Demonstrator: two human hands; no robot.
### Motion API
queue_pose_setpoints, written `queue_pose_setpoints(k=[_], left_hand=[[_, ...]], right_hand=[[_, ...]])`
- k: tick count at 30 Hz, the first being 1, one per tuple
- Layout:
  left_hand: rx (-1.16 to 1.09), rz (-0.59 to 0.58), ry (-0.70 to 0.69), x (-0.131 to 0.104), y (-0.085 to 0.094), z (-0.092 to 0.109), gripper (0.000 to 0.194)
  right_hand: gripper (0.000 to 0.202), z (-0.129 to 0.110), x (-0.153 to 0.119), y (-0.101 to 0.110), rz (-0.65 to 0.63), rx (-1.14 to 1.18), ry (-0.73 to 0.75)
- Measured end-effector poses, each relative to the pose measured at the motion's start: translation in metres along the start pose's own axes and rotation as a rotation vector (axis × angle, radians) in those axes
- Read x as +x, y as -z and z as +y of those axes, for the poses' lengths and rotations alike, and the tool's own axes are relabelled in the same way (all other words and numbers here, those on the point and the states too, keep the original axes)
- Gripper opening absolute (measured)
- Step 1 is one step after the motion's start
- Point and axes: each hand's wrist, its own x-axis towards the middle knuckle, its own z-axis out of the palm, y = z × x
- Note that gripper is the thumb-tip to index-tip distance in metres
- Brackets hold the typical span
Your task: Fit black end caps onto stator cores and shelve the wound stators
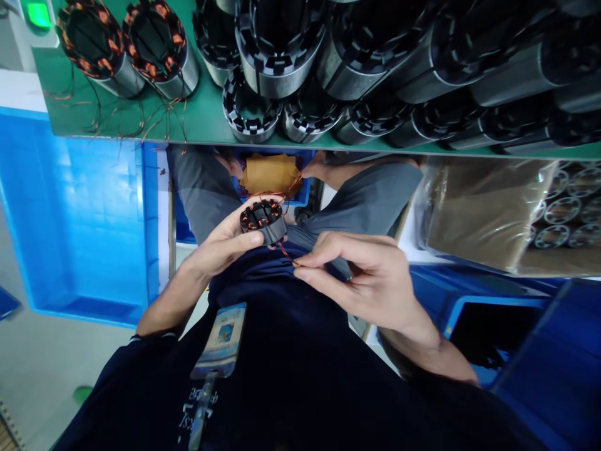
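Note:
In front of my lap, my left hand [235,241] is wrapped round a motor stator [271,230], a short steel ring with black slots and copper windings inside. Its thumb presses the outer steel wall, and the ring's open end tilts up. From the stator's lower side runs a thin copper wire [284,252]. My right hand [359,275] pinches the end of that wire between thumb and forefinger. More loose wire strands stick up at the stator's far side, near my left fingertips.
A green bench [206,119] carries two copper-wound stators [162,47] with trailing wires and several unwound stators [279,56]. Blue crates stand left [89,219] and right [498,304]. Plastic-wrapped cardboard [488,213] lies right. Between my legs sits a bin holding yellowish sheets [270,175].

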Motion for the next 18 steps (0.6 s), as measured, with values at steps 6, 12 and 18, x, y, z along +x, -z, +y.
queue_pose_setpoints(k=[6,12,18], left_hand=[[0.206,0.133,-0.358,0.008,-0.016,-0.009,0.059],[0.634,-0.098,-0.573,-0.002,-0.025,0.01,0.064],[0.614,-0.243,-0.369,-0.012,-0.032,0.018,0.098]], right_hand=[[0.017,0.066,-0.016,-0.015,-0.219,-0.175,-0.027],[0.029,0.07,-0.005,0.035,-0.181,-0.129,-0.275],[0.022,0.004,0.025,0.042,-0.385,0.229,-0.31]])
